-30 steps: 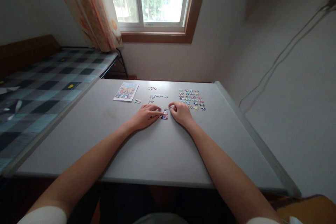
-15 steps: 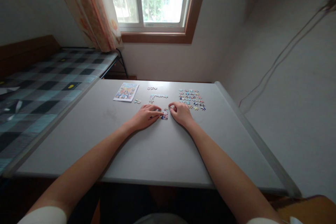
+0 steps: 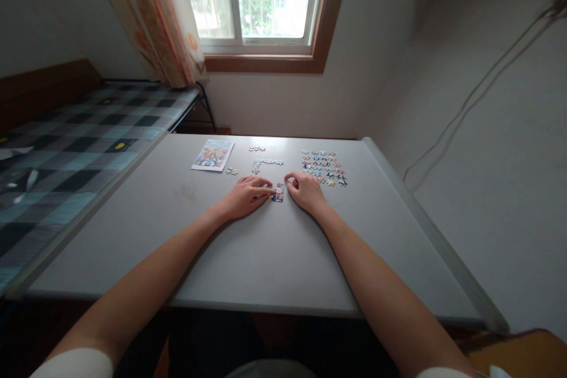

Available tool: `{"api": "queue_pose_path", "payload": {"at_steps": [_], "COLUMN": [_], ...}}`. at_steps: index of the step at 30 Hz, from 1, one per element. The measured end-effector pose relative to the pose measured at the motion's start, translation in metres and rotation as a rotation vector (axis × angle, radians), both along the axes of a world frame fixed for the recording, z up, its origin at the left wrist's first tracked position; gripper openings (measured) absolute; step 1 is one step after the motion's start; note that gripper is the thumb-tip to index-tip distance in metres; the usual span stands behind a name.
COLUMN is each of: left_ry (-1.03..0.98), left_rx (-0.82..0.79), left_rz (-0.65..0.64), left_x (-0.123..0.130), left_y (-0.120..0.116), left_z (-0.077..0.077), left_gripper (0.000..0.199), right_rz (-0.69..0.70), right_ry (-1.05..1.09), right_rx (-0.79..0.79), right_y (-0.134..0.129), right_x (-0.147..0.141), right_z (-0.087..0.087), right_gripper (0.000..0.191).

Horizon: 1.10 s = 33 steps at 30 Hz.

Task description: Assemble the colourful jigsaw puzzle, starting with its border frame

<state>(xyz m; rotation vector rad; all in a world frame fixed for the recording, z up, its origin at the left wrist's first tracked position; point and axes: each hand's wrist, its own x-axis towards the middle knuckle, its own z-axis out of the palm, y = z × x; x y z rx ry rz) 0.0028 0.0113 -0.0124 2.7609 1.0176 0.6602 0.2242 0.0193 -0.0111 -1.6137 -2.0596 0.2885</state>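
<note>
Joined puzzle pieces (image 3: 279,193) lie on the grey table (image 3: 266,260) between my two hands. My left hand (image 3: 248,196) rests flat with its fingers apart, the fingertips touching the left side of these pieces. To their right, my right hand (image 3: 305,190) rests on the table with its fingers curled and thumb and forefinger close together; anything between them is too small to make out. Just beyond the hands is an L-shaped strip of joined pieces (image 3: 269,162), its lower end near my left hand.
Loose pieces (image 3: 325,166) spread at the right, with small groups at the back (image 3: 257,149) and left (image 3: 231,171). A printed picture sheet (image 3: 213,155) lies back left. A checkered bed (image 3: 88,142) stands left of the table; a wall is on the right.
</note>
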Motion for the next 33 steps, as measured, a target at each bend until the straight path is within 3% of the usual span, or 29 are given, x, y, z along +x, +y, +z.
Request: {"api": "queue_pose_path", "payload": {"at_steps": [33], "left_ry": [0.0], "left_rx": [-0.022], "left_rz": [0.008], "left_x": [0.0006], "left_y": [-0.0006], "left_z": [0.0018], "left_gripper": [0.03], "right_rz": [-0.002], "right_ry": [-0.006], "right_rx": [-0.005], "right_y": [0.0001], "right_x": [-0.0001], "right_z": [0.0007], "right_gripper": [0.024]}}
